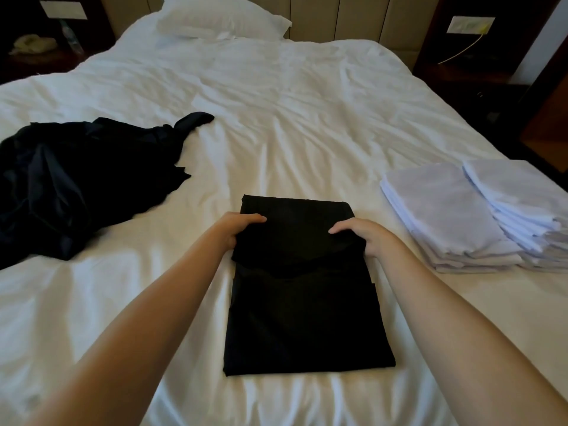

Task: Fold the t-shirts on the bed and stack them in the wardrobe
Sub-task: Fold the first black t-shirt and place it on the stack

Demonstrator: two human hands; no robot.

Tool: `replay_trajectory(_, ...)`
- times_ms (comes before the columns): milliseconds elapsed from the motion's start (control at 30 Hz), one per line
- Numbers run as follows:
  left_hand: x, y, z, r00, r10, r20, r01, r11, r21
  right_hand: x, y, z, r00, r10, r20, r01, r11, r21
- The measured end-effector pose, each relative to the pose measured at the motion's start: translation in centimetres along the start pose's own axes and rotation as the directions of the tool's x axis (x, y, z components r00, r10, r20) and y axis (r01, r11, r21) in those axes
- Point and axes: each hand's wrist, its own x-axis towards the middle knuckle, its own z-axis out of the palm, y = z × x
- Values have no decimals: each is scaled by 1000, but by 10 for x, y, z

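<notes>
White rumpled bedding (276, 133) fills the view. Nearest on it lies a black t-shirt (307, 318), folded into a long strip, its far end doubled over. The left hand (238, 232) and right hand (367, 238) each pinch one side of that flap, thumbs on top. Further left is a heap of dark clothes (76, 186). To the right are two stacks of folded white garments (455, 216). Farthest is a pillow (224, 16).

No text, label or number can be read anywhere.

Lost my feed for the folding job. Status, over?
Both gripping: left hand, right hand on black t-shirt, half folded on bed. Unfolded dark pile left, folded white stacks right. Nothing blocking.
</notes>
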Motion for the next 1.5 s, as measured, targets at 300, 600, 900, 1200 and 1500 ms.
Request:
replay_trajectory(300,-27,-2,-10,928,373,-18,-371,926,67,-31,12,-7,939,-334,-82,342,933,111)
replay_trajectory(600,-99,-45,-23,756,654,12,-635,730,253,-84,43,-12,883,-442,-156,451,892,28)
replay_trajectory(900,-117,-133,-33,639,762,106,-617,424,663,-111,124,-19,674,-734,-77,543,564,-622)
replay_trajectory(1200,-130,-154,-28,721,691,59,-537,502,678,-119,138,-14,708,-687,-164,448,617,-647)
replay_trajectory(1500,-145,-144,-13,908,367,-200,-278,888,366,-128,120,-7,950,-184,-251,200,979,39)
